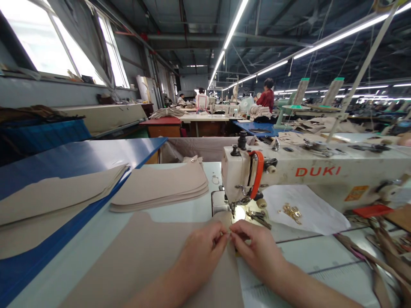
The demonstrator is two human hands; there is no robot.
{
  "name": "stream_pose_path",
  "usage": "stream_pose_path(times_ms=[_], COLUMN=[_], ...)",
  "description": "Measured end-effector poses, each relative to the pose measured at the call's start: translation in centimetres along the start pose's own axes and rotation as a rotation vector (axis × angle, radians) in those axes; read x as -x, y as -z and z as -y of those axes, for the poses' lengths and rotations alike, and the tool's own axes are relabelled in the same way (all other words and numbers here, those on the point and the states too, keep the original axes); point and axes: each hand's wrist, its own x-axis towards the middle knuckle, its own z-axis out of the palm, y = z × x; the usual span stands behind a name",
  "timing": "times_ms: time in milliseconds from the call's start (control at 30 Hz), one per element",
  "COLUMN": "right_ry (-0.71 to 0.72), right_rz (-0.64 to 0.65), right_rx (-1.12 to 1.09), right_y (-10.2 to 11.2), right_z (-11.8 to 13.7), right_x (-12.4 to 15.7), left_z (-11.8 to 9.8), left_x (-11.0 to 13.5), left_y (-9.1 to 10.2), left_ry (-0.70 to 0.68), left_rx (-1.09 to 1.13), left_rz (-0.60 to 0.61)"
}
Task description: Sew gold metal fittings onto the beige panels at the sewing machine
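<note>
Nearest cam, beige panel (154, 259) flat on pale tabletop (96, 244), edge near sewing-machine head (236, 179). Apparently pinching that edge w/ L hand (204, 246) & R hand (258, 244), both closed, prob. to keep it aligned. Farther L, stacked panels (160, 184), prob. for quick reach; R, gold hardware (293, 212) on white sheet (319, 216), prob. to stop scattering.

A broad, beige piece of cloth (141, 256) is laid flat, in front and to the left of the sewing machine (298, 169). A step is seen in its far edge; its right edge is pinched by the hands (204, 246) near the needle (233, 209).
</note>
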Motion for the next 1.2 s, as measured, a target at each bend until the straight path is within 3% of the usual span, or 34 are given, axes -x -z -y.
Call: stream_pose_path(times_ms=[100,167,333,500,700,933,1200], right_ry=[0.060,0.076,0.027,-0.136,-0.287,-0.329,-0.334], right_rz=[0.004,0.015,0.071,0.063,0.244,0.149,0.114], right_rx=[0.148,0.130,-0.104,-0.364,-0.738,-0.944,-0.923], right_y=[-0.1,0.0,1.3,1.8,1.2,0.7,0.1], right_z=[0.4,1.0,1.5,0.1,-0.6,-1.1,-1.4], right_x=[-0.2,-0.3,-0.3,-0.9,-2.1,-2.4,-2.2], left_z=[0.1,0.3,1.3,1.1,0.8,1.1,1.0], left_x=[0.0,-0.1,-0.8,-1.1,-1.1,-1.8,-1.9], left_y=[-0.1,-0.1,-0.2,-0.1,0.3,0.6,0.5], left_ry=[-0.037,-0.030,0.015,0.067,0.109,0.263,0.309], left_rx=[0.041,0.120,0.425,0.522,0.620,0.855,0.776], left_rz=[0.003,0.010,0.032,0.105,0.199,0.158,0.184])
